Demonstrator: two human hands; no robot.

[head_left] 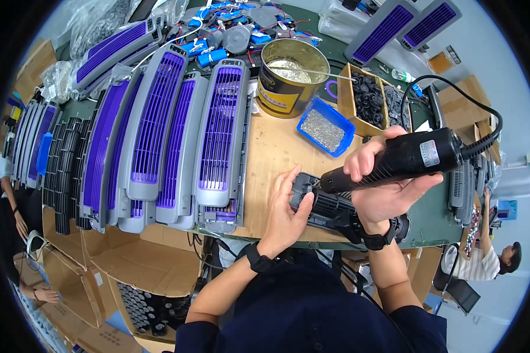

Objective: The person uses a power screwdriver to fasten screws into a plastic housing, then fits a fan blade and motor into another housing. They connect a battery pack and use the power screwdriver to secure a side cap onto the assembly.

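Observation:
My right hand (383, 176) is wrapped round a black corded electric screwdriver (406, 162), which lies tilted with its tip down at the left. The tip meets one end of a long black plastic housing (333, 213) on the wooden board. My left hand (285, 215) grips that same end, thumb on one side and fingers on the other. The housing's right part runs beneath my right wrist and is partly hidden. Just beyond the hands sits a blue tray (352, 136) full of small metal screws (323, 130).
Grey and purple grille panels (221, 126) stack along the left. A large tin (288, 88) and a wooden box (348, 97) of black parts stand behind the tray. Blue battery packs with wires (212, 57) heap at the back. Open cartons (147, 265) stand below; another person (483, 262) sits far right.

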